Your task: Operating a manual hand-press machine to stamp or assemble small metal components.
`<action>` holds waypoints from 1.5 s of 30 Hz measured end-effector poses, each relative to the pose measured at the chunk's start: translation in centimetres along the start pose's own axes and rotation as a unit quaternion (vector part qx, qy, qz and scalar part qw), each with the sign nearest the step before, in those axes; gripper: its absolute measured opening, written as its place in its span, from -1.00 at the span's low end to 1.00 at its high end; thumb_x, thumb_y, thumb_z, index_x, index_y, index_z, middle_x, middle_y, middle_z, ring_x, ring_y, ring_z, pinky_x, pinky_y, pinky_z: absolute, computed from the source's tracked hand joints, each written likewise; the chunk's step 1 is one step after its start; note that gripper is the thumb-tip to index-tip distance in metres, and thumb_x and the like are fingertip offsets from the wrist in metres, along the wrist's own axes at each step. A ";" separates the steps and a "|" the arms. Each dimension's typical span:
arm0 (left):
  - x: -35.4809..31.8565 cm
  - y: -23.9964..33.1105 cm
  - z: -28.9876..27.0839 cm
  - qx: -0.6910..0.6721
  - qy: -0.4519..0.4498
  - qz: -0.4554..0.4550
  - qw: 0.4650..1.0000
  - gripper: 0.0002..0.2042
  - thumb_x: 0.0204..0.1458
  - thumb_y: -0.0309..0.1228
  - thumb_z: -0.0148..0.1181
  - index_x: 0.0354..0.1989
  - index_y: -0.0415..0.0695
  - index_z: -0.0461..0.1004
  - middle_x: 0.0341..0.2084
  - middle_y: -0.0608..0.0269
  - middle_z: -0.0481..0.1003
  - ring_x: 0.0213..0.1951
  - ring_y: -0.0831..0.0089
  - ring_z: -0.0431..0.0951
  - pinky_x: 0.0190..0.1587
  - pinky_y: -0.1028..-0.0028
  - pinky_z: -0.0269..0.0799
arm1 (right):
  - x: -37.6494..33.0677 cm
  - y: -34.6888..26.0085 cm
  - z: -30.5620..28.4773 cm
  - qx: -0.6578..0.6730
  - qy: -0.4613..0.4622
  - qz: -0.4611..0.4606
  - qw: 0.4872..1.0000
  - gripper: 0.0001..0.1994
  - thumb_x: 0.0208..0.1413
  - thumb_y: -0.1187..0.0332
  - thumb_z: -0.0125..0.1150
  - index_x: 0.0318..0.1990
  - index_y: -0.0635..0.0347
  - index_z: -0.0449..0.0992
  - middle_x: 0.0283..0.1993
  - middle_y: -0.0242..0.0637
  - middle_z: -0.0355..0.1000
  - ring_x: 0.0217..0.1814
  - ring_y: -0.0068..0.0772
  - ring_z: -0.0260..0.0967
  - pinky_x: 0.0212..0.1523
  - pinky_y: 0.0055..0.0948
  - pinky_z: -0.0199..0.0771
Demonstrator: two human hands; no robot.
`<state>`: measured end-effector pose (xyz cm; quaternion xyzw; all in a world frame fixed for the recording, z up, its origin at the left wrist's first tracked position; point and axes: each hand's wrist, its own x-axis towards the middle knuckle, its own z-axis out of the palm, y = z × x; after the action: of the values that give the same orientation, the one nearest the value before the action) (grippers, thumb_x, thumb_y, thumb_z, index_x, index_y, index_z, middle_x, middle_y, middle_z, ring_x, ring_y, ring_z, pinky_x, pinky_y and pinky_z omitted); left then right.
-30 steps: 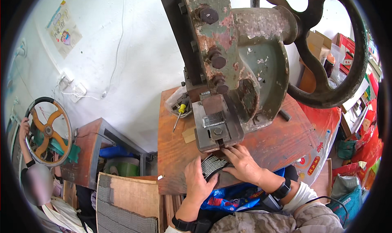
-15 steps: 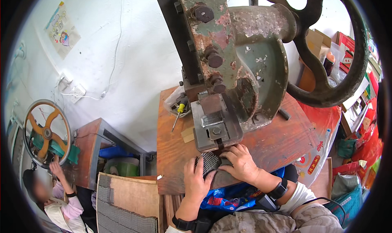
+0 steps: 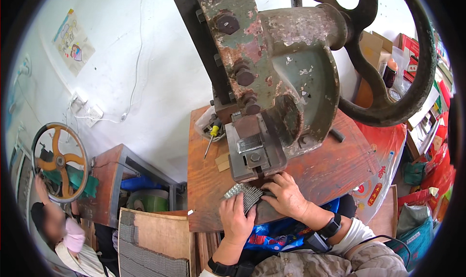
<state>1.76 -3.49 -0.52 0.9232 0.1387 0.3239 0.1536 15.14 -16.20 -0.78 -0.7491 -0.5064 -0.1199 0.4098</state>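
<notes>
A stack of thin grey metal strips point(image 3: 251, 194), ridged and shiny at its far left end, lies at the wooden table's front, just below the press base. My left hand point(image 3: 235, 216) grips it from the near left, fingers over the top and thumb along the near side. My right hand point(image 3: 287, 195) is closed at the stack's right end, its fingertips curled down and partly hidden. Beyond the hands stands a worn green hand press point(image 3: 286, 78). On its steel bed point(image 3: 238, 163) sits a small ridged metal block point(image 3: 250, 142), behind a bolt.
A yellow-handled screwdriver point(image 3: 215, 130) rests by a plastic tub left of the press. The press's big handwheel point(image 3: 422, 83) stands at right. A board with rows of grey strips point(image 3: 153, 257) is at lower left. Another person point(image 3: 68, 233) works at a second handwheel point(image 3: 59, 161).
The stack has tilted in my left hand, so its shiny ridged end now shows. My right hand has barely moved. The other person has leaned and their handwheel has turned.
</notes>
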 end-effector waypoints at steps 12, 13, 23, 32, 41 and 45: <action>5.1 -1.4 -6.0 -0.193 0.052 -0.237 0.951 -0.73 -0.15 -0.52 0.32 -0.24 -0.38 0.54 -0.42 0.18 0.58 -0.38 0.56 0.53 -0.30 0.54 0.45 | -1.6 0.3 -1.7 0.032 -0.023 0.003 0.999 -0.69 -0.20 0.37 0.37 -0.22 0.19 0.53 -0.03 -0.09 0.36 0.08 0.05 0.25 0.11 -0.14 0.30; 6.7 -1.2 -5.4 -0.159 0.072 -0.201 0.964 -0.71 -0.15 -0.48 0.33 -0.24 -0.38 0.53 -0.43 0.14 0.58 -0.39 0.53 0.54 -0.31 0.51 0.45 | -1.5 0.2 -1.6 0.031 -0.026 0.002 0.999 -0.69 -0.21 0.37 0.37 -0.22 0.19 0.53 -0.03 -0.10 0.36 0.08 0.04 0.24 0.11 -0.14 0.30; 16.5 3.1 1.4 -0.058 0.099 -0.112 0.987 -0.67 -0.25 -0.32 0.37 -0.37 -0.31 0.50 -0.43 -0.11 0.51 -0.33 -0.12 0.50 -0.23 0.11 0.41 | -1.4 -0.3 -1.5 -0.015 -0.032 -0.033 0.999 -0.72 -0.18 0.36 0.33 -0.24 0.20 0.54 -0.05 -0.11 0.37 0.06 -0.02 0.26 0.09 -0.14 0.29; 16.2 0.0 -0.4 -0.489 -0.039 -0.188 0.851 -0.69 -0.09 -0.66 -0.05 -0.13 -0.30 0.46 -0.22 0.13 0.54 -0.15 0.33 0.53 -0.07 0.44 0.40 | -1.0 0.5 -3.2 0.089 0.031 -0.001 0.996 -0.72 -0.18 0.43 0.36 -0.24 0.24 0.52 -0.08 -0.10 0.39 0.03 0.00 0.31 0.02 -0.16 0.37; 16.3 -3.9 4.3 -0.216 -0.024 -0.068 0.974 -0.67 -0.07 -0.56 0.07 -0.06 -0.18 0.44 -0.21 -0.03 0.43 -0.06 -0.01 0.41 0.05 0.23 0.32 | 8.5 1.4 -4.6 0.004 0.141 -0.041 0.989 -0.75 -0.10 0.33 0.36 -0.29 0.24 0.49 -0.27 -0.16 0.41 -0.18 -0.01 0.39 -0.19 -0.18 0.45; 16.0 -3.8 3.7 -0.287 -0.025 -0.117 0.950 -0.63 -0.03 -0.56 0.05 0.02 -0.14 0.45 -0.11 -0.02 0.43 -0.01 0.03 0.41 0.09 0.26 0.31 | 9.9 1.1 -3.8 -0.084 0.113 0.052 0.989 -0.66 -0.17 0.19 0.41 -0.41 0.28 0.47 -0.35 -0.16 0.40 -0.29 -0.03 0.41 -0.30 -0.22 0.45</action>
<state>15.56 5.00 4.24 0.8249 0.1432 0.3066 0.4528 21.50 -12.65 6.97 -0.7876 -0.4055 -0.2249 0.4059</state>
